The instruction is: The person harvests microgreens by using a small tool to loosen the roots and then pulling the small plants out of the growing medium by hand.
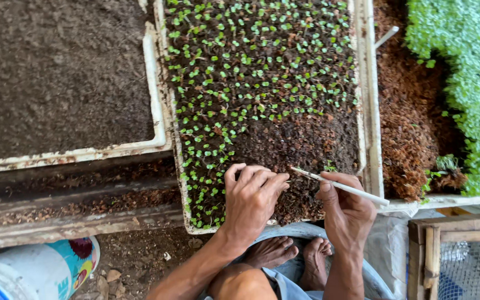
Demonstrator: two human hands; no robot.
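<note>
A white foam tray full of dark soil holds many tiny green seedlings in rows; its near right part is bare soil. My left hand rests on the soil at the tray's near edge, fingers curled together near the tip of a thin white stick. My right hand grips that stick, its tip pointing left into the soil.
Another white tray of bare soil lies at the left. A tray of brown fibre and dense green sprouts is at the right. A white bucket stands lower left, a wooden mesh crate lower right. My bare feet are below.
</note>
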